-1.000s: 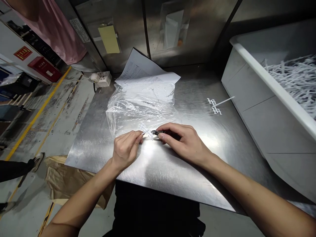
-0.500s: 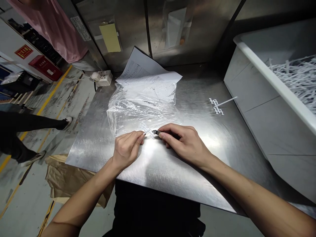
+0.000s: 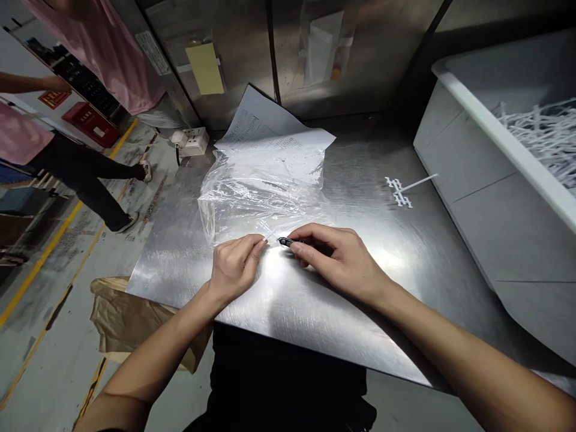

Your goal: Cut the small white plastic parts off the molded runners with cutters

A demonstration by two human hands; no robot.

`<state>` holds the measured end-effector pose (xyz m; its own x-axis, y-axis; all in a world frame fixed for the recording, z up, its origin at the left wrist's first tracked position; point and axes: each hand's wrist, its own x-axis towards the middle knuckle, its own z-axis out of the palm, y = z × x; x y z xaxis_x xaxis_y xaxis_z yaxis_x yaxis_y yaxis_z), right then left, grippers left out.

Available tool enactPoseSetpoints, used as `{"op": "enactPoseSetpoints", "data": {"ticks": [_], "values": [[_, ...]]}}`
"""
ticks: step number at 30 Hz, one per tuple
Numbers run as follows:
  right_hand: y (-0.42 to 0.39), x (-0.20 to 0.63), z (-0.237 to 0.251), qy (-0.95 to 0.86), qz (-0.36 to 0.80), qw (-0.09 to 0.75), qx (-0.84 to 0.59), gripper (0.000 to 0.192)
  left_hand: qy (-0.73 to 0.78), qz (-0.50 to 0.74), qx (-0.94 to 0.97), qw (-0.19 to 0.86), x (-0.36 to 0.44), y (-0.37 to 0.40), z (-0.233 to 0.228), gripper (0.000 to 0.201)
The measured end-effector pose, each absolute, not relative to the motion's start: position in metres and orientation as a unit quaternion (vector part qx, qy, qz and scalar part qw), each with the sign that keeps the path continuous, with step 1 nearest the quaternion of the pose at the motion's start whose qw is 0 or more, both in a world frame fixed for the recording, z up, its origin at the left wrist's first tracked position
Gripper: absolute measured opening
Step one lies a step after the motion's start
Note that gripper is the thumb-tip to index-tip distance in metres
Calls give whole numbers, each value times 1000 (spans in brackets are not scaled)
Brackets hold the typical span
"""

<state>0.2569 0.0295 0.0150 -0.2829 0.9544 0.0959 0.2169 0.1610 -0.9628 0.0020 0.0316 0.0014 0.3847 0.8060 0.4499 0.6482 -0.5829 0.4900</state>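
Observation:
My left hand (image 3: 238, 264) pinches a small white plastic sprue (image 3: 269, 231) between thumb and fingertips. The sprue's thin branches stick out toward the plastic bag behind it. In my right hand (image 3: 335, 255) is a small dark metal clipper (image 3: 285, 242), its tip pointing left at the sprue. Tip and sprue are very close; whether they touch I cannot tell. Both hands are low over the metal table (image 3: 360, 300). Another branched white sprue (image 3: 398, 192) with a long stem lies farther right on the table.
A clear plastic bag (image 3: 261, 201) and printed paper (image 3: 265, 123) lie behind my hands. On the right stands a large white bin (image 3: 472, 198) holding many white sprues (image 3: 544, 135). A power strip (image 3: 193, 141) sits at the back left. Two people in pink shirts (image 3: 103, 54) are beyond the table's left side.
The sprue in my left hand has turned slightly, and less of it shows between my hands. At the left, a walking person has come farther into view.

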Motion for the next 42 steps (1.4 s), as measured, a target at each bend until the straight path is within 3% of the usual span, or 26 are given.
{"op": "enactPoseSetpoints", "data": {"ticks": [11,16,25,42], "values": [[30,259,20,-683,431,382,-450,19,411,338,845,50,1,32,0,16],[28,256,16,-657,466,380,-455,21,404,333,852,13,2,32,-2,16],[28,254,11,-597,521,382,-476,26,416,319,850,45,1,33,-2,18],[29,255,12,-632,453,441,-448,18,290,344,892,50,6,32,-1,10]]}}
